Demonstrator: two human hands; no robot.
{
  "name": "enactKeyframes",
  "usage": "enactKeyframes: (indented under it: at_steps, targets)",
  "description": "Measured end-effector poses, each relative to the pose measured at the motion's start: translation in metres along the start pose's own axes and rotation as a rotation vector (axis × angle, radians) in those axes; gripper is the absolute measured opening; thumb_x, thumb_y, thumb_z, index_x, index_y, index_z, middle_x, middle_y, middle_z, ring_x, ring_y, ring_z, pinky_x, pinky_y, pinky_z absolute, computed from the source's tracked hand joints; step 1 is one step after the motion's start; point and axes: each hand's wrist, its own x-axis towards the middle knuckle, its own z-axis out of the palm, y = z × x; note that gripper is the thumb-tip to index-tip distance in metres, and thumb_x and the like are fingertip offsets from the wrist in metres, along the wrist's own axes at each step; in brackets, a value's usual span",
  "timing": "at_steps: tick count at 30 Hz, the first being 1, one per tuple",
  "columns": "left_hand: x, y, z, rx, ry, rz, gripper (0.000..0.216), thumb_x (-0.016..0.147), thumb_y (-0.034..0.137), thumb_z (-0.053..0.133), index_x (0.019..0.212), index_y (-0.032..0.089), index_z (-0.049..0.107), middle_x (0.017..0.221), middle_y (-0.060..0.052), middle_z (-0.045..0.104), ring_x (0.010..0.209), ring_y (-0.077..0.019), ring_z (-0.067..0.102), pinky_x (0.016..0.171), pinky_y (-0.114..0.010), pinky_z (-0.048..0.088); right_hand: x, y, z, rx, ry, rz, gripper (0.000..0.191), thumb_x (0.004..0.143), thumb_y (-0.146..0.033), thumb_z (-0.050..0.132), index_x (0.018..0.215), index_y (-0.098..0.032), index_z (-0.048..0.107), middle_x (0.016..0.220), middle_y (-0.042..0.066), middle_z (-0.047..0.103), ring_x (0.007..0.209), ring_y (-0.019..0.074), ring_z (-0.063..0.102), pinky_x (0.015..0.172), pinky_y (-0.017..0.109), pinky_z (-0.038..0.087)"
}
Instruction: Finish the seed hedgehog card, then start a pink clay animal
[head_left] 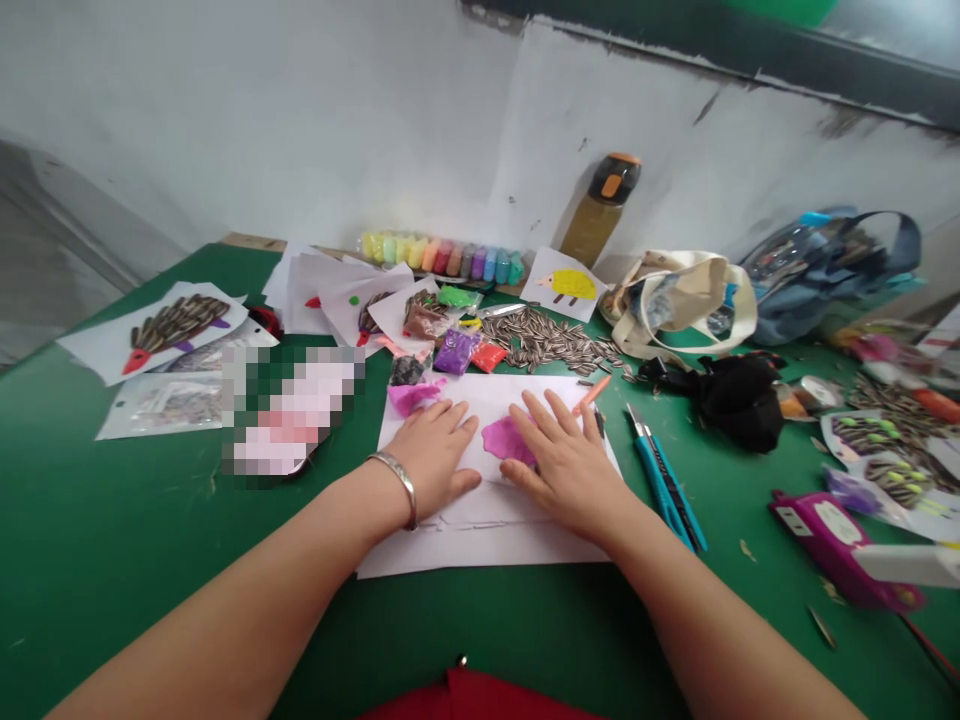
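Note:
A white sheet of paper (480, 525) lies on the green table (112, 540) in front of me. My left hand (435, 455) rests flat on it, fingers stretched out, a silver bracelet on the wrist. My right hand (566, 465) lies flat with spread fingers, pressing the right side of a flattened patch of magenta clay (504, 438) on the paper. A second lump of magenta clay (414, 396) sits at the sheet's top left corner. Both hands hold nothing.
A heap of sunflower seeds (547, 342), small clay bags (456, 350) and a row of coloured clay packs (442, 255) lie beyond the paper. Blue utility knives (667, 490) lie to the right. Seed pictures (172, 325), a bottle (600, 210), bags (817, 270) and a black cloth (739, 395) surround them.

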Motion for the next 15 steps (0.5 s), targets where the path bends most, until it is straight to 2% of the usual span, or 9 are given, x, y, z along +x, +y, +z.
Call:
enactKeyframes:
  at_steps: [6,10,15]
  targets:
    - [-0.0002,0.0009,-0.0009,0.002,0.001,-0.005,0.063,0.084,0.041,0.057,0.138,0.012,0.044,0.151,-0.019,0.036,0.139,-0.0372,0.03,0.111,-0.052,0.03,0.0015,0.0018,0.0002,0.014,-0.036,0.023,0.065,0.093,-0.063,0.029,0.144,-0.025,0.042,0.155,0.006,0.033,0.145,0.0358,0.016,0.111,0.068,0.008]
    - [0.0005,-0.0011,0.0018,0.012,0.029,0.015,0.061,0.084,0.043,0.057,0.137,0.015,0.046,0.15,-0.017,0.038,0.137,-0.0366,0.032,0.109,-0.051,0.033,0.0035,0.0039,0.0006,0.036,-0.016,0.044,0.063,0.092,-0.062,0.032,0.143,-0.026,0.044,0.156,0.006,0.031,0.145,0.0352,0.017,0.111,0.067,0.01]
    - [0.0002,0.0003,0.0003,0.015,-0.001,0.005,0.064,0.085,0.041,0.056,0.139,0.009,0.043,0.15,-0.021,0.037,0.138,-0.0384,0.03,0.11,-0.054,0.03,0.006,0.0024,0.0018,0.049,-0.012,0.041,0.063,0.092,-0.063,0.031,0.144,-0.028,0.042,0.156,0.007,0.031,0.144,0.0357,0.02,0.111,0.067,0.012]
